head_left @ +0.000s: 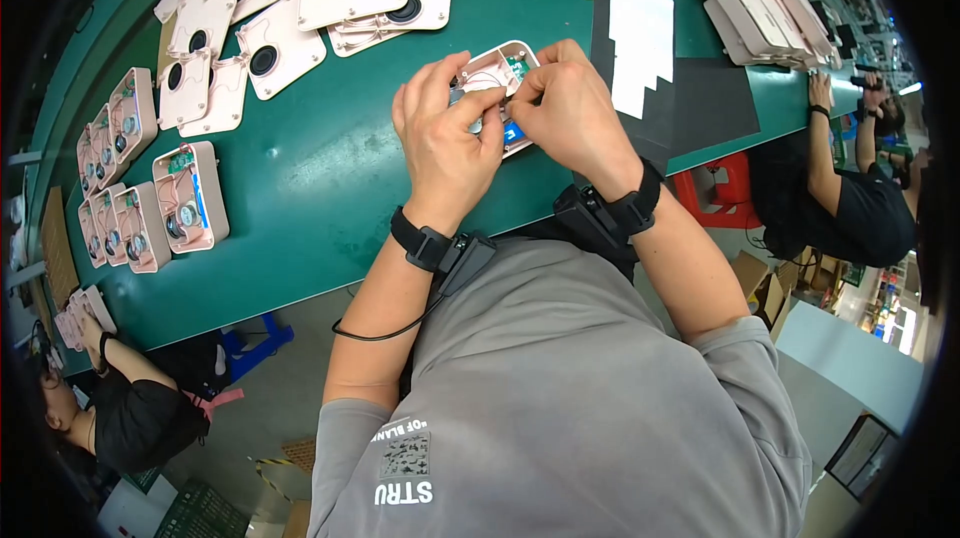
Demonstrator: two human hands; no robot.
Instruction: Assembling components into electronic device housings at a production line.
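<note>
A pale pink open plastic housing (487, 56) lies on the green table in front of me, partly covered by both hands. Inside it show thin wires, a green circuit board (518, 68) at the far end and a blue block (514, 132) at the near end. My left hand (442, 138) reaches over the housing's left side, thumb and index finger closed together near its middle. My right hand (578, 110) comes from the right, its thumb and index finger pinched close to the left fingertips. Whatever sits between the fingertips is too small and covered to make out.
Several similar filled housings (192, 198) stand at the left. Pink panels with round black speakers (285, 46) pile up along the far side. Black sheets (715, 103) and white paper (640, 33) lie right, near stacked pink cases (760, 18). Co-workers sit at both ends.
</note>
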